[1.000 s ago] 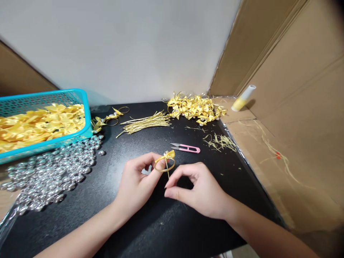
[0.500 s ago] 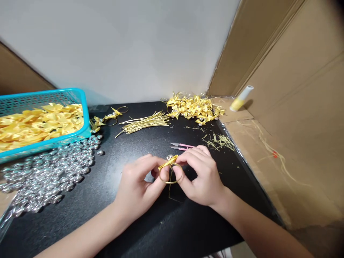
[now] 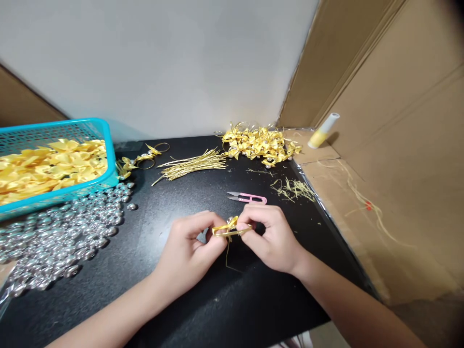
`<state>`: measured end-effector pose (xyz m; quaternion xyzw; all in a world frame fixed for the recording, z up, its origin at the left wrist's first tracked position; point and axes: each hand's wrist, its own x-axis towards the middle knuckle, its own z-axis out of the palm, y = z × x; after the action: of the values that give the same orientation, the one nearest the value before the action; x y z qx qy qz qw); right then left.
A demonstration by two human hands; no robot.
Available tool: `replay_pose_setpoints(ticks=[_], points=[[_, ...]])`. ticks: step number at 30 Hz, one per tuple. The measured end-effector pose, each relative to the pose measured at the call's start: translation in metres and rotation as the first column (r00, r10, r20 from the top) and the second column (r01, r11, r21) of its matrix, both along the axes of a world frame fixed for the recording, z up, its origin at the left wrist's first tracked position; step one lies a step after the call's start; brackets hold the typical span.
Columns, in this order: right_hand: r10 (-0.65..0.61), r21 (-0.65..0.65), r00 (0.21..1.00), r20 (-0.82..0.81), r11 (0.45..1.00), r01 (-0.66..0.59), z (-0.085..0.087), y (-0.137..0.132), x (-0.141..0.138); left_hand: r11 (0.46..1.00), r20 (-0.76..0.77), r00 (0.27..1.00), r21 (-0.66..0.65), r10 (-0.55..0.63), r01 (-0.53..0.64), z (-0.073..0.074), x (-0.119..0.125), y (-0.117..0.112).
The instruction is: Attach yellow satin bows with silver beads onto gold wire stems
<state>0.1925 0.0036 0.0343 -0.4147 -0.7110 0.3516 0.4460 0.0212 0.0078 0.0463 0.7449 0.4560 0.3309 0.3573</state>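
Between my two hands is a yellow ribbon bow (image 3: 231, 224) with a silver bead and a gold cord loop (image 3: 232, 234). My left hand (image 3: 195, 241) is closed, its thumb and index finger pinching the bow's left side. My right hand (image 3: 270, 237) is also closed, pinching the bow and loop at the right. The loop looks nearly edge-on, and a thin thread (image 3: 227, 256) hangs below it. Just beyond my right hand lie pink thread snips (image 3: 250, 197) on the black tabletop. The fingertips partly hide the bow and bead.
At left stands a blue basket (image 3: 112, 159) of yellow bows, with silver beads (image 3: 72, 237) spread before it. Gold cords (image 3: 194, 166) lie behind my hands, near finished bows (image 3: 257, 142). Thread scraps (image 3: 293, 189) and a thread cone (image 3: 324, 131) are at right, beside cardboard walls (image 3: 391, 121).
The gold loop has tipped from a round, open view to nearly edge-on. My right hand has come off the area by the snips' handle, so the snips show fully.
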Motion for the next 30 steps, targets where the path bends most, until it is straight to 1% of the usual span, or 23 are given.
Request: replay_pose_setpoints(ticks=[3,5,8,9,11,13,16,18,20,22,24,27,28,30], points=[[0.050,-0.157,0.994,-0.100,0.986,-0.065,-0.001,0.001,0.002,0.978,0.042,0.999,-0.207,-0.012,0.020,-0.001,-0.001,0.003],[0.037,-0.187,0.991,-0.132,0.980,-0.062,-0.001,0.001,0.004,0.952,0.069,0.997,-0.302,-0.025,0.045,-0.002,-0.003,0.004],[-0.023,-0.165,0.993,-0.116,0.986,0.003,0.000,0.001,0.007,0.932,0.093,0.994,-0.354,-0.048,0.078,-0.003,-0.005,0.004],[-0.021,-0.166,0.995,-0.102,0.986,0.004,0.000,0.001,0.007,0.930,0.096,0.994,-0.358,-0.055,0.086,-0.003,-0.006,0.004],[0.020,-0.189,0.997,-0.076,0.981,-0.034,0.000,-0.001,0.006,0.930,0.097,0.993,-0.355,-0.067,0.098,-0.004,-0.006,0.003],[0.050,-0.220,0.997,-0.061,0.974,-0.063,-0.001,-0.002,0.005,0.933,0.101,0.991,-0.340,-0.085,0.115,-0.003,-0.006,0.002],[0.053,-0.253,0.994,-0.092,0.965,-0.075,-0.004,-0.002,0.003,0.939,0.082,0.991,-0.321,-0.107,0.128,-0.003,-0.007,0.001],[0.043,-0.253,0.991,-0.124,0.965,-0.073,-0.007,-0.002,0.002,0.948,0.037,0.994,-0.299,-0.102,0.108,-0.002,-0.007,0.001],[0.010,-0.223,0.991,-0.131,0.974,-0.039,-0.008,-0.002,0.003,0.965,-0.028,0.997,-0.253,-0.075,0.066,-0.002,-0.007,0.001],[-0.023,-0.176,0.994,-0.107,0.984,0.004,-0.008,-0.003,0.003,0.986,-0.090,0.995,-0.165,-0.047,0.032,-0.002,-0.008,0.000],[-0.030,-0.128,0.996,-0.080,0.992,0.019,-0.007,-0.003,0.003,0.999,-0.147,0.989,-0.033,-0.023,0.019,-0.003,-0.009,0.000],[-0.038,-0.089,0.997,-0.070,0.996,0.032,-0.007,-0.004,0.003,0.989,-0.213,0.977,0.139,-0.008,0.038,-0.003,-0.010,0.001],[-0.051,-0.082,0.996,-0.077,0.996,0.045,-0.008,-0.004,0.002,0.984,-0.218,0.976,0.172,-0.003,0.042,-0.004,-0.011,0.001],[-0.076,-0.076,0.993,-0.094,0.995,0.069,-0.009,-0.004,0.002,0.979,-0.205,0.979,0.198,0.001,0.040,-0.003,-0.011,0.002]])
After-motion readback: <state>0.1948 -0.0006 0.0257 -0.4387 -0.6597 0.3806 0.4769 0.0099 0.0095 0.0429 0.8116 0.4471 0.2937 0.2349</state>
